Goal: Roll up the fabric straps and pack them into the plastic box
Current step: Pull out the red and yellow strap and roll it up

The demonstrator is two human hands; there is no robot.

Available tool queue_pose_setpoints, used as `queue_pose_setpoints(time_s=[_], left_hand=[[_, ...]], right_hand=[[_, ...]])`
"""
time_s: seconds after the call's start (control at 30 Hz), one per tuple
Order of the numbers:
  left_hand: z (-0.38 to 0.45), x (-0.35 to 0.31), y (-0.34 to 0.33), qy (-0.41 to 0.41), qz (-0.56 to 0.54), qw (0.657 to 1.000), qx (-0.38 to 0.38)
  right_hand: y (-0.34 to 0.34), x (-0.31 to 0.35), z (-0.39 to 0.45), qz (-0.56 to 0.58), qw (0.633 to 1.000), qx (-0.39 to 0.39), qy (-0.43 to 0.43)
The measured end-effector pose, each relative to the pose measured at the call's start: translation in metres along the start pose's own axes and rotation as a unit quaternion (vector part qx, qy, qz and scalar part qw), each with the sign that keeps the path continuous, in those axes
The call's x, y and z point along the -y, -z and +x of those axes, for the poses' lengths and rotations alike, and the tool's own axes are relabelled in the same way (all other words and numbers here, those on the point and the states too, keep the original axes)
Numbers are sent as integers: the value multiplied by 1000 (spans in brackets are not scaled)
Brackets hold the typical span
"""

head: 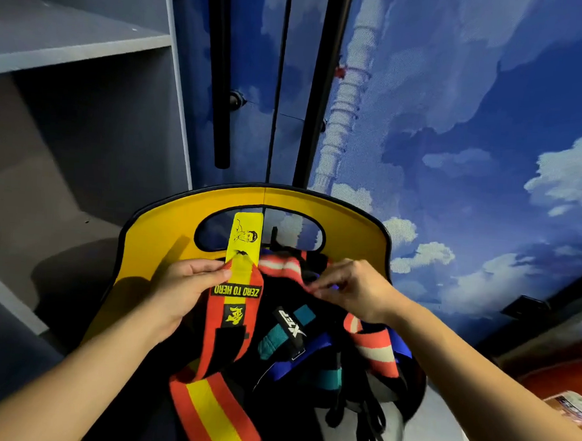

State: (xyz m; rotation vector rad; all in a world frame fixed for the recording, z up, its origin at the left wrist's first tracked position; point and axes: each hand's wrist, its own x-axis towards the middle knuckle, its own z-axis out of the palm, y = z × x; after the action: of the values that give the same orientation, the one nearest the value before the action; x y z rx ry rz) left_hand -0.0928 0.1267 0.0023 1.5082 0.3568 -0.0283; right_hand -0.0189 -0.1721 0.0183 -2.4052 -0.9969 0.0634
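In the lower middle of the frame a yellow chair [350, 224] with a black seat carries a loose heap of fabric straps. No plastic box is seen in this view.

The left hand [179, 292] pinches the red and yellow strap [232, 325] near its yellow tab, thumb and fingers closed on the edge; this strap bears the words "ZERO TO HERO" and runs down to the bottom edge of the frame.

The right hand [353, 289] pinches the red and white striped strap [280, 265] at the back of the heap with curled fingers.

Between the hands lie a teal and black strap [286, 332] and a blue strap [308, 357], tangled together. Thin black loops [369, 426] hang off the front of the seat.

A grey shelf [75, 47] stands at the upper left.
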Motion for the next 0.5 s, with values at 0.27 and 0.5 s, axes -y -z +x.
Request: queue_pose_setpoints(time_s=[0.27,0.5], left_hand=[[7,-4,5,-19,-29,999,-24],[6,-4,-9,-17,-35,999,-19]], right_hand=[[12,-2,15,62,987,36,-143],[-1,-65,48,65,918,1,-391]])
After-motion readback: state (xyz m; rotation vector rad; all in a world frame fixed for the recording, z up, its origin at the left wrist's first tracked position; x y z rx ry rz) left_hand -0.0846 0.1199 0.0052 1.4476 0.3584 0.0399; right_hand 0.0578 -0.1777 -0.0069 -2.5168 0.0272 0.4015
